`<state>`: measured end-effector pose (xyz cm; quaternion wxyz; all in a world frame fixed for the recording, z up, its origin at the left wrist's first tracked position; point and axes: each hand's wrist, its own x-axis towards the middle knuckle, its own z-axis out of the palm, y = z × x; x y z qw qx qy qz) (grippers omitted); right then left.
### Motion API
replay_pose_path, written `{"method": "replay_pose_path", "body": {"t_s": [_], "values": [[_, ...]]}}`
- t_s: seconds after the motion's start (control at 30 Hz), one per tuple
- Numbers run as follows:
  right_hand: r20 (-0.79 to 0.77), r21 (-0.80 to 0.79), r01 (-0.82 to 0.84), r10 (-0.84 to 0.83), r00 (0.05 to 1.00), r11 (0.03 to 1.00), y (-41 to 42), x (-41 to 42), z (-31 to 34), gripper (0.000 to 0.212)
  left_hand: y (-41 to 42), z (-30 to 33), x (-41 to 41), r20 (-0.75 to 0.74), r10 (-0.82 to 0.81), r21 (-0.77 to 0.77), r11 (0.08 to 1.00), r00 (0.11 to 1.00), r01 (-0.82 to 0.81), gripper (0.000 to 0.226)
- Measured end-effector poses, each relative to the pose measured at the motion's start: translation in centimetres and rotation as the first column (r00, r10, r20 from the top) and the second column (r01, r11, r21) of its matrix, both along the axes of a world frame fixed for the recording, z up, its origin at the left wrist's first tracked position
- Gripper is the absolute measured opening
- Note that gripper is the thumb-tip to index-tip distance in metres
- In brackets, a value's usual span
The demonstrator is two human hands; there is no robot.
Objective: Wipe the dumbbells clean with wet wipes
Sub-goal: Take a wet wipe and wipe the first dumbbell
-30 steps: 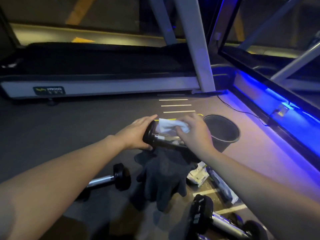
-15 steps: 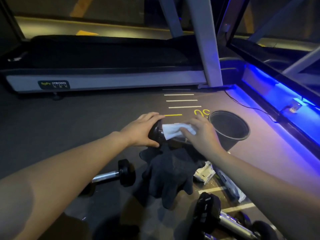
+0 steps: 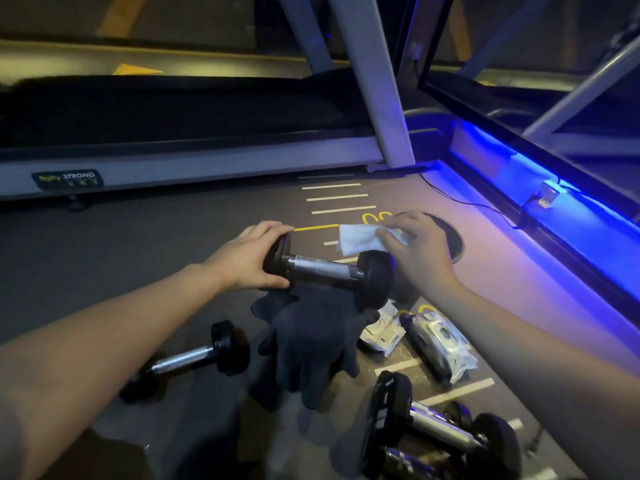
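Your left hand (image 3: 249, 258) grips the left head of the small dumbbell with black round ends and a knurled steel handle (image 3: 325, 271), holding it up over the dark grey pair of gloves (image 3: 311, 341) on the floor. Your right hand (image 3: 419, 251) pinches the white folded wet wipe (image 3: 360, 239) just above the right head, apart from the handle. To do this well, I'd say wrap the wipe right round the knurled bar and twist the dumbbell with your left hand, so the grooves get cleaned, then cover both rubber faces. Keep a firm hold; a damp head could slip.

Another black-and-steel dumbbell (image 3: 188, 360) lies on the floor by your left forearm, and bigger ones (image 3: 440, 431) sit near your right arm, all seemingly waiting. The clear wet-wipe packet (image 3: 440, 344) lies beside the gloves; its print is too blurred to read. On the grey treadmill rail (image 3: 207, 168), the label (image 3: 67, 178) reads "STRONG", and its first word is unclear. Yellow floor figures near the round black bin (image 3: 450, 237) look like "50".
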<state>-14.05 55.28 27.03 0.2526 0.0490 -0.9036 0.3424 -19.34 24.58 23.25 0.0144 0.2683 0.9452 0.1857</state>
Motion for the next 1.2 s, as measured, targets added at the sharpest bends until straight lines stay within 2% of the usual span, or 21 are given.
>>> {"method": "replay_pose_path", "body": {"t_s": [0.27, 0.43, 0.67, 0.93, 1.0, 1.13, 1.2], "values": [[0.028, -0.006, 0.141, -0.141, 0.99, 0.99, 2.4, -0.3, 0.0, 0.015, -0.2, -0.2, 0.0, -0.01, 0.005, -0.004, 1.0, 1.0, -0.005, 0.103], [-0.024, 0.012, 0.172, -0.172, 0.985, 0.985, 3.9, -0.6, 0.0, 0.014, -0.1, -0.4, -0.4, -0.016, 0.015, -0.011, 1.0, 1.0, -0.015, 0.104], [-0.01, 0.079, 0.355, -0.355, 0.935, 0.932, 7.6, -1.5, -0.7, 0.012, -0.3, -1.0, -1.2, -0.029, 0.011, -0.025, 1.0, 1.0, -0.012, 0.104], [0.025, 0.151, 0.339, -0.346, 0.938, 0.929, 8.0, -1.8, -1.4, 0.014, -0.1, -1.1, -1.2, -0.046, 0.013, -0.012, 1.0, 0.999, -0.014, 0.104], [0.015, 0.111, 0.339, -0.343, 0.939, 0.934, 7.7, -1.7, -1.2, 0.013, -0.1, -1.0, -1.2, -0.043, 0.017, -0.013, 1.0, 0.999, -0.018, 0.104], [0.017, -0.084, 0.374, -0.374, 0.927, 0.923, 7.6, -1.6, -0.7, 0.011, -0.1, -0.9, -1.0, -0.045, 0.015, -0.01, 1.0, 0.999, -0.015, 0.105], [0.068, -0.082, 0.396, -0.391, 0.918, 0.915, 7.4, -1.6, -0.5, 0.011, 0.0, -0.8, -0.9, -0.04, 0.016, -0.013, 1.0, 0.999, -0.016, 0.104]]}}
